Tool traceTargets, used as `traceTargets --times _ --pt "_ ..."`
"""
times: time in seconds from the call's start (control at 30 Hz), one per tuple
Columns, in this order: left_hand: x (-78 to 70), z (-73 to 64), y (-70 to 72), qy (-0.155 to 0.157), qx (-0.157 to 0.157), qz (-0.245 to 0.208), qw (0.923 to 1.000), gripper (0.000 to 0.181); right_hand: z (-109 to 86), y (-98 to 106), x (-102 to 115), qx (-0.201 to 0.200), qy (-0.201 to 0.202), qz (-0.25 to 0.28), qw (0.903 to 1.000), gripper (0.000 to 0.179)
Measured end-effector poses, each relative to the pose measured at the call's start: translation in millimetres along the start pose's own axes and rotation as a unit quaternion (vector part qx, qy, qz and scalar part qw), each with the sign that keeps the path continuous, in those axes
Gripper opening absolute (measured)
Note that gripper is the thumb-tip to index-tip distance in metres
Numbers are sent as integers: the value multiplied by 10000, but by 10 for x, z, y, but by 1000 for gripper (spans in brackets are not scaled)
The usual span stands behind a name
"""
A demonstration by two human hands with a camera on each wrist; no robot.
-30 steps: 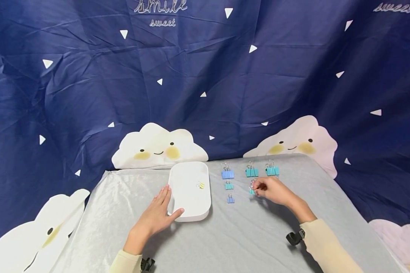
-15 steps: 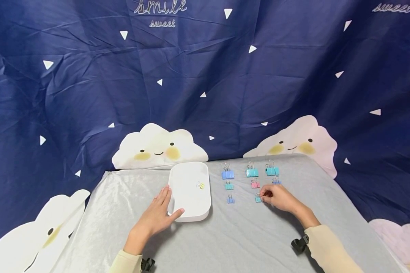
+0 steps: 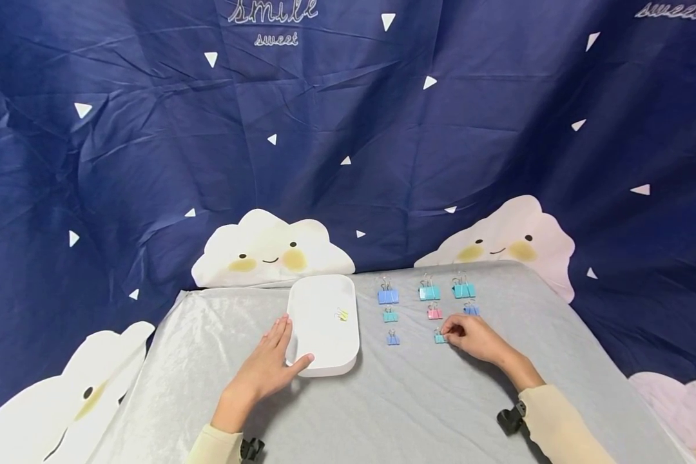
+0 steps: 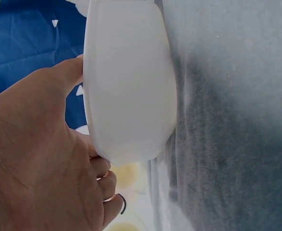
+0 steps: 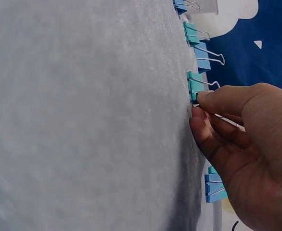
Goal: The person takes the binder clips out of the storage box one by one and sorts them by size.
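Observation:
In the head view my right hand (image 3: pixel 470 335) pinches a small teal binder clip (image 3: pixel 439 338) by its right end, low over the cloth. The right wrist view has the thumb and fingertips on the edge of that clip (image 5: pixel 195 85). Just behind stand a pink binder clip (image 3: pixel 434 313) and a blue one (image 3: pixel 471 310), partly behind the hand. My left hand (image 3: pixel 265 362) rests against the white box (image 3: pixel 328 370), its fingers straight along the left side and the thumb on the near rim. A yellow binder clip (image 3: pixel 342 315) lies inside the box.
Larger clips form a back row: one blue (image 3: pixel 388 296) and two teal, the middle one (image 3: pixel 429 293) and the right one (image 3: pixel 464 290). A small teal clip (image 3: pixel 390 316) and a small blue clip (image 3: pixel 393 339) stand between box and right hand. Grey cloth (image 3: pixel 371 412) covers the table.
My right hand has moved slightly right and nearer with the small teal binder clip, uncovering the pink clip and the blue one behind. The left hand and box have stayed put.

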State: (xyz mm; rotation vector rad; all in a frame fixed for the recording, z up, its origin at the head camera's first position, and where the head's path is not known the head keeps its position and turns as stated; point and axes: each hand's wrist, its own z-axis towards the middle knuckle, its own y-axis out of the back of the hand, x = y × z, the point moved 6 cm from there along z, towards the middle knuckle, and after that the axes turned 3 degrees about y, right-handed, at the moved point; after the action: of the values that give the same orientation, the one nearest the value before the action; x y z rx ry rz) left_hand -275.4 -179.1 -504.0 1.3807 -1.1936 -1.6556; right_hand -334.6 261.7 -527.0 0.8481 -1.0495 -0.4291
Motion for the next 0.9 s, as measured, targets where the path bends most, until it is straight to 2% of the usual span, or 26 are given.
traceTargets --times 0.37,0.9 --pt "-18 -3 10 -50 -58 -12 10000 103 -23 10 12 26 -195 327 9993 9" --pt "-17 -10 14 -31 -61 -36 10000 102 -27 13 -20 8 -301 353 9989 5"
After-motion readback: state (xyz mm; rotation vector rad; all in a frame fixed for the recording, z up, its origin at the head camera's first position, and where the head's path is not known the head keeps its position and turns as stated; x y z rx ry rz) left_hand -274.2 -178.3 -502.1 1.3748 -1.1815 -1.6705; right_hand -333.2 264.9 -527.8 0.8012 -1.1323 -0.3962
